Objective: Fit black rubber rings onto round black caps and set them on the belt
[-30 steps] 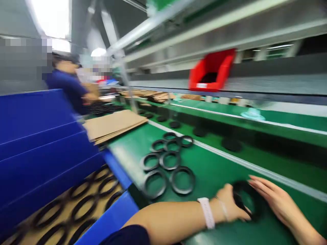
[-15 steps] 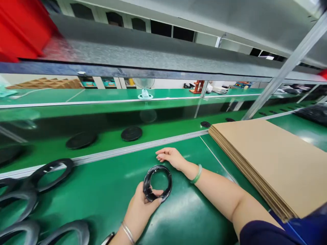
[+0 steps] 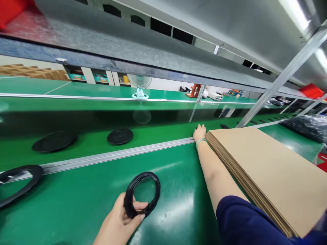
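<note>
Gripping a black ring [image 3: 142, 194] by its near rim, left hand [image 3: 120, 221] closed, ring tilted just above the green surface [image 3: 76, 197]. Right hand [image 3: 200, 132] stretched out to the far corner of the cardboard stack [image 3: 268, 170], fingers resting there, holding nothing. Black discs [image 3: 120, 136] on the belt beyond.

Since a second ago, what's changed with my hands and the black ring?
The right hand moved away from the black ring and stretched forward to the far corner of the cardboard stack, beside the metal rail. The head turned right, so the group of rings seen earlier has left the view. The left hand still grips the ring by its near edge above the green table.
</note>
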The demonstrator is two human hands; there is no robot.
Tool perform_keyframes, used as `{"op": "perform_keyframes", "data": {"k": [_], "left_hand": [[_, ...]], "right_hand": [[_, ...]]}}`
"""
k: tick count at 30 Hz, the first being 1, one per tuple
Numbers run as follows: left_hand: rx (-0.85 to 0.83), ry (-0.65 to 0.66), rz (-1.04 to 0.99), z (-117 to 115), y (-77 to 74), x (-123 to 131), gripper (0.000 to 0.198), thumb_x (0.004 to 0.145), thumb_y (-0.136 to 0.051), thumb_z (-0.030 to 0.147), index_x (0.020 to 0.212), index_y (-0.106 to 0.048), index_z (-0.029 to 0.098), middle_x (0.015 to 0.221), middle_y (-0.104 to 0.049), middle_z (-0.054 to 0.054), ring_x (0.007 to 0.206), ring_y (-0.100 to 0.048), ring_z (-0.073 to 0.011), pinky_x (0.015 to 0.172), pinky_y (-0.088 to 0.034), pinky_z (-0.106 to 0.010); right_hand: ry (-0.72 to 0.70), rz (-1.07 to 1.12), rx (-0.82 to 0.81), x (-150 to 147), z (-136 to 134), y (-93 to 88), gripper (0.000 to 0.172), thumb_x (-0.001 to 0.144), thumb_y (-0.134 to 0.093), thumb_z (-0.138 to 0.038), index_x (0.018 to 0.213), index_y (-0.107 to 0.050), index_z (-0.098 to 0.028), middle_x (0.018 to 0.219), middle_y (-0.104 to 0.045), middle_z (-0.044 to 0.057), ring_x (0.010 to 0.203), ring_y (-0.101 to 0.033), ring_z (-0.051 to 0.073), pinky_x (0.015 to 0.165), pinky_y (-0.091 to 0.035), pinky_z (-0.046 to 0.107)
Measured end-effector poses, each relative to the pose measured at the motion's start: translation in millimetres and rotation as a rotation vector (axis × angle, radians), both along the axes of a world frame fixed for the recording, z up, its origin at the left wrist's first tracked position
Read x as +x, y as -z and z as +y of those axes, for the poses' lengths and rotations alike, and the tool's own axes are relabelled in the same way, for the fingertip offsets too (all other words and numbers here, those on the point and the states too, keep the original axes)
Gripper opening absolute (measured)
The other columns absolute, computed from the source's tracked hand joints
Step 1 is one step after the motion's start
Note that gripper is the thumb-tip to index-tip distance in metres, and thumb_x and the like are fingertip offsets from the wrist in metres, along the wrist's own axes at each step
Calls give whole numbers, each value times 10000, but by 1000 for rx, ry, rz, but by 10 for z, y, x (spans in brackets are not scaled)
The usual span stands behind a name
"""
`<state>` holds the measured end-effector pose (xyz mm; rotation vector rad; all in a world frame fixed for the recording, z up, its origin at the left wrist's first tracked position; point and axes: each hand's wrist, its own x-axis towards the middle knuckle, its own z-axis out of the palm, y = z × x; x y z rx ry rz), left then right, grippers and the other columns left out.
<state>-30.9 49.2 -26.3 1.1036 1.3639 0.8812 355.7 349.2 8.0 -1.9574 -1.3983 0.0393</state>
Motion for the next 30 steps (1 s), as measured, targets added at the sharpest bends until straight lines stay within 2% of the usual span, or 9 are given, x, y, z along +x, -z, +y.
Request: {"op": "perform_keyframes", "data": {"k": [4, 8, 13, 16, 18, 21, 25, 28, 30], "left_hand": [[-53, -20, -20, -18, 22, 6, 539, 588, -814, 398, 974, -471, 244, 996, -774, -84, 978, -729, -323, 832, -619, -398], [-98, -79, -20, -32, -53, 33, 560, 586, -800, 417, 1002, -471, 238, 997, -773, -86, 981, -725, -327, 843, -616, -419], [-96, -92, -17, -11, -133, 68, 546, 578, -782, 414, 985, -465, 235, 981, -774, -90, 984, -725, -335, 863, -607, -450], [-30, -75, -28, -5, -157, 80, 485, 632, -765, 378, 969, -447, 233, 972, -773, -86, 991, -727, -320, 903, -591, -463], [18, -58, -47, -10, -166, 85, 460, 654, -761, 347, 954, -433, 230, 953, -774, -84, 981, -730, -310, 914, -582, -467], [50, -43, -80, -18, -177, 92, 470, 656, -763, 312, 959, -415, 225, 934, -773, -86, 947, -736, -300, 903, -577, -476], [62, -26, -98, -17, -193, 94, 503, 635, -772, 316, 968, -406, 222, 917, -764, -85, 943, -732, -306, 907, -568, -497], [106, 0, -71, -16, -197, 82, 518, 645, -764, 334, 998, -403, 220, 910, -748, -78, 927, -727, -309, 898, -568, -519], [143, 23, -44, -19, -197, 71, 518, 667, -748, 336, 1038, -407, 216, 909, -729, -67, 919, -720, -308, 874, -574, -518]], "right_hand": [[-46, -36, -99, 144, 316, 114, 316, 1019, -678, -390, 1180, -630, -123, 1260, -557, 133, 1142, -549, 298, 1021, -448, 489], [-180, -48, -157, 139, 484, 261, 203, 1011, -699, -326, 1075, -671, -136, 1066, -647, 65, 989, -625, 241, 939, -508, 433], [-229, -29, -141, 60, 442, 262, 94, 857, -824, -143, 914, -752, -128, 891, -695, 58, 816, -645, 205, 833, -504, 321], [-224, -18, -72, -25, 346, 159, 92, 792, -828, -64, 762, -758, -114, 833, -691, 90, 817, -635, 242, 824, -475, 336], [-239, -5, 12, -147, 231, 92, 84, 796, -805, -48, 750, -756, -97, 860, -682, 111, 868, -624, 265, 858, -460, 358], [-297, 37, 160, -481, -117, 33, 29, 841, -759, -67, 858, -771, -87, 913, -660, 114, 920, -607, 263, 897, -456, 366], [-476, 95, 283, -1090, -974, -20, 54, 882, -748, -132, 891, -788, -167, 832, -632, 41, 839, -608, 227, 840, -498, 347], [-845, 207, 412, -1471, -1666, -97, 50, 934, -749, -229, 912, -792, -219, 794, -627, 21, 763, -597, 213, 729, -507, 340], [-1070, 220, 468, -1635, -1994, -140, 100, 984, -720, -294, 953, -785, -224, 786, -626, 25, 729, -587, 206, 674, -497, 337]]}}
